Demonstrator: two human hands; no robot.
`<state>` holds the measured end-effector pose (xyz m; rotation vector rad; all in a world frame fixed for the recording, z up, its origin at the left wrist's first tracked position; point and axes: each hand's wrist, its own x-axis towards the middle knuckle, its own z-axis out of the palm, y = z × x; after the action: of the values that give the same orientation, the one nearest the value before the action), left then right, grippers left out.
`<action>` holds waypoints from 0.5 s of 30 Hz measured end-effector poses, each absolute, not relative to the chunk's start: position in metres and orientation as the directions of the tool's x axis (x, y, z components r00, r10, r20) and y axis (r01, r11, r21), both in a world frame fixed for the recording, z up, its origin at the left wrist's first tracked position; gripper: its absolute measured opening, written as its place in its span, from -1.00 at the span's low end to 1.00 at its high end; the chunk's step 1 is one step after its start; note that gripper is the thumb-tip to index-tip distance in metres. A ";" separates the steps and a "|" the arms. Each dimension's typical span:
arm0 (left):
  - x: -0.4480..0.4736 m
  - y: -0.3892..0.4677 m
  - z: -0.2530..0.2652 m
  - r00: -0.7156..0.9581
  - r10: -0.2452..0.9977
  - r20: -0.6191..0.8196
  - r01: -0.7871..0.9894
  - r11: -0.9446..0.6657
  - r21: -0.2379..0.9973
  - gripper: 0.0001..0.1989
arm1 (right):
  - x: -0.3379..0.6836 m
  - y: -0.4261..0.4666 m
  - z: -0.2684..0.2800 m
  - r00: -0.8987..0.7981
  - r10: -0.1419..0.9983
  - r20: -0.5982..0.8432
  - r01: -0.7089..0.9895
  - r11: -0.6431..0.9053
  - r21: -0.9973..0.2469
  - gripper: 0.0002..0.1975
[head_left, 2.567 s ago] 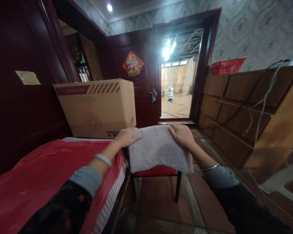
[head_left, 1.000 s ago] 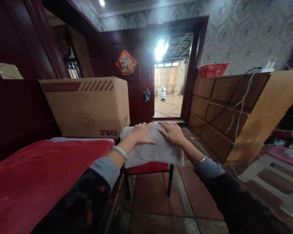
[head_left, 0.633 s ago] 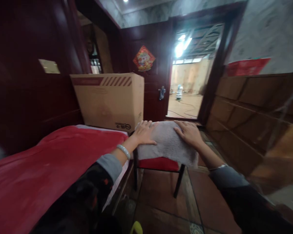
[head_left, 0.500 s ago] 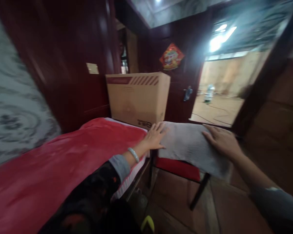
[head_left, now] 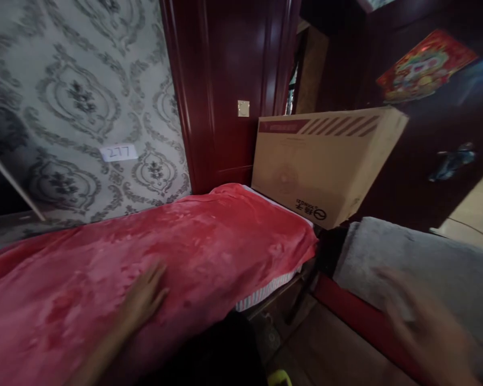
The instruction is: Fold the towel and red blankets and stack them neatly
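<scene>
A red fleece blanket (head_left: 209,246) is spread over a bed with a striped edge beneath it. My left hand (head_left: 147,295) is over the blanket, fingers stretched out and holding nothing; whether it presses on the cloth I cannot tell. On the right, a folded grey cloth (head_left: 394,252) lies draped across a chair with a red seat (head_left: 358,308). In front of the cloth is my right hand (head_left: 426,321), smeared by motion, its thumb apart from the fingers and nothing seen in its grasp.
Beyond the bed's end stands a large cardboard box (head_left: 317,166), against a dark red door panel (head_left: 225,80). A paper label (head_left: 119,152) marks the patterned wall. Another dark door with a handle (head_left: 453,161) is at the right.
The view has swung left towards the bed. My left hand has left the grey cloth's edge and is now over the red blanket. My right hand has come away from the cloth's far edge.
</scene>
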<state>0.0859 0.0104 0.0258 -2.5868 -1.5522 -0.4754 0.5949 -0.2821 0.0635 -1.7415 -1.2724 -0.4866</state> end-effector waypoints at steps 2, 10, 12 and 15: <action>0.033 -0.002 0.015 0.290 0.900 0.325 0.945 -0.322 0.050 -0.38 | 0.563 -0.231 0.039 0.290 0.679 0.674 0.873 0.100 -0.477 -0.63; -0.039 -0.053 -0.006 -0.034 0.899 0.437 0.999 0.046 -0.018 -0.40 | 0.545 -0.061 -0.017 0.233 0.775 0.588 0.779 0.213 -0.590 -0.52; -0.035 -0.056 -0.005 -0.038 0.897 0.441 0.998 0.055 -0.027 -0.42 | 0.541 -0.040 -0.030 0.189 0.769 0.611 0.817 0.222 -0.532 -0.48; -0.031 -0.061 -0.003 -0.038 0.893 0.449 0.998 0.055 -0.025 -0.46 | 0.539 -0.028 -0.058 0.111 0.787 0.607 0.871 0.217 -0.441 -0.46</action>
<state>-0.0308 -0.0606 -0.0032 -1.8997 -1.9962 -0.4235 0.5386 -0.0283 -0.0577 -1.5712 -1.6753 -0.1292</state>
